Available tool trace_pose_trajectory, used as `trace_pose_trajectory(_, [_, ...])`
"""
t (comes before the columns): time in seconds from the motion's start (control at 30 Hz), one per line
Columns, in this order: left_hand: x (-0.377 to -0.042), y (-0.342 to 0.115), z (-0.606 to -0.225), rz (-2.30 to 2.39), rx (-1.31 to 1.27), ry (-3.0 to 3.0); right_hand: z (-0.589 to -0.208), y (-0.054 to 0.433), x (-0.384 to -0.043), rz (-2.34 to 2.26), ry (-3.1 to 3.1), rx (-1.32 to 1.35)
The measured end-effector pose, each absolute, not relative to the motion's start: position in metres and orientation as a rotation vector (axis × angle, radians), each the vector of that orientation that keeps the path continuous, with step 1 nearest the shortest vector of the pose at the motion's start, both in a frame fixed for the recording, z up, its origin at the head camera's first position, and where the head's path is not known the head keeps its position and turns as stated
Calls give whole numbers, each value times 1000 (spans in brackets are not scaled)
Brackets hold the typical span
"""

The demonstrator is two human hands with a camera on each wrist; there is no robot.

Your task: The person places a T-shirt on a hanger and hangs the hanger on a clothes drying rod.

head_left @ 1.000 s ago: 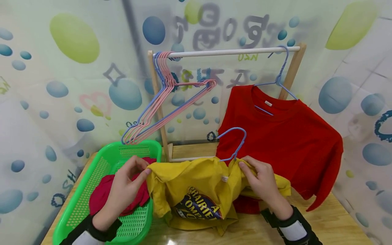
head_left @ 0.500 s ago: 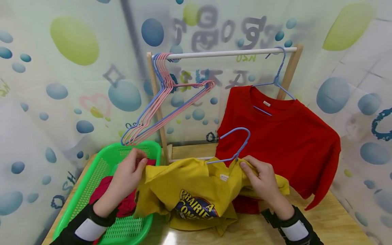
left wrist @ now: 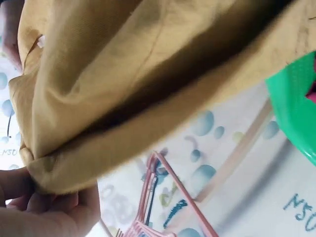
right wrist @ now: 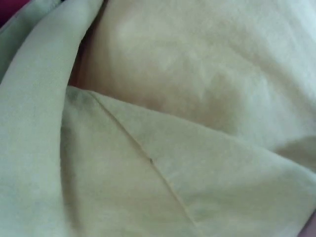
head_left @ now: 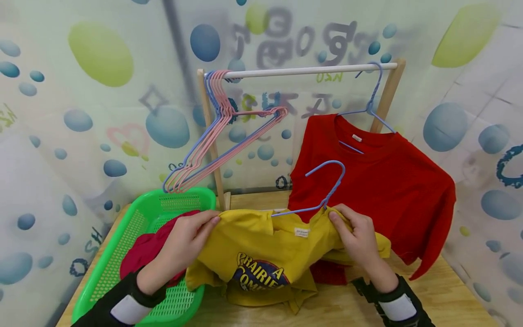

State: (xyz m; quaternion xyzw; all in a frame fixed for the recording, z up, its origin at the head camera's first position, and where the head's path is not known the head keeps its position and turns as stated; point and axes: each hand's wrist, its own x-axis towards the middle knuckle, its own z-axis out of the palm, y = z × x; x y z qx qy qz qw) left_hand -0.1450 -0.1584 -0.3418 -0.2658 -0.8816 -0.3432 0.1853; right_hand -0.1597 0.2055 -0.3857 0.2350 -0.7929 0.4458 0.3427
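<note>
A yellow T-shirt (head_left: 229, 245) with a dark printed logo spans the space between both hands in the head view. My left hand (head_left: 185, 238) pinches its left shoulder; the left wrist view shows the fingers (left wrist: 59, 212) gripping the cloth edge. At the right side of the collar, my right hand (head_left: 359, 231) pinches the fabric. A blue clothes hanger (head_left: 327, 200) sits in the neck opening, its hook sticking up and pointing left, most of its body hidden inside the shirt. Yellow cloth fills the right wrist view.
A green basket (head_left: 96, 272) holding crimson cloth (head_left: 140, 250) stands at the left. Behind is a rack with a white rail (head_left: 302, 71), carrying several pink and blue hangers (head_left: 220, 122) on the left and a red long-sleeved shirt (head_left: 376, 181) on the right. The wooden table (head_left: 433, 290) lies beneath.
The left hand drew left with the sleeve side, then came back right to the shirt's shoulder. The hanger's hook rose and shifted right, and the right hand moved slightly right.
</note>
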Motion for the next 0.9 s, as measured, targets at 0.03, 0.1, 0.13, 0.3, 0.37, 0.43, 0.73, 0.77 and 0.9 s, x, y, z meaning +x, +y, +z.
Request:
trace_pose_trajectory(0.03, [-146, -156, -339, -988, -751, -2472, -384, 207, -160, 1154, -2054, 602])
trace_pose_trajectory(0.1, [-147, -151, -333, -1037, -764, -2450, -381, 212, -159, 1146, -2024, 582])
trace_pose_trajectory(0.13, [-148, -148, -329, -1066, -779, -2436, -379, 214, -159, 1143, -2011, 569])
trace_pose_trajectory(0.3, [-150, -134, -309, -1256, -833, -2390, -364, 227, -156, 1155, -1888, 526])
trace_pose_trajectory(0.37, [-153, -128, -306, -1353, -849, -2400, -359, 233, -154, 1132, -1855, 511])
trace_pose_trajectory(0.43, [-155, -122, -307, -1432, -873, -2417, -354, 239, -151, 1102, -1843, 492])
trace_pose_trajectory(0.73, [-168, -114, -338, -1458, -1046, -2685, -359, 250, -141, 936, -1994, 436])
trace_pose_trajectory(0.77, [-170, -114, -342, -1453, -1068, -2726, -360, 250, -140, 902, -2006, 434])
trace_pose_trajectory(0.9, [-174, -113, -351, -1344, -1096, -2866, -363, 248, -137, 786, -2055, 412])
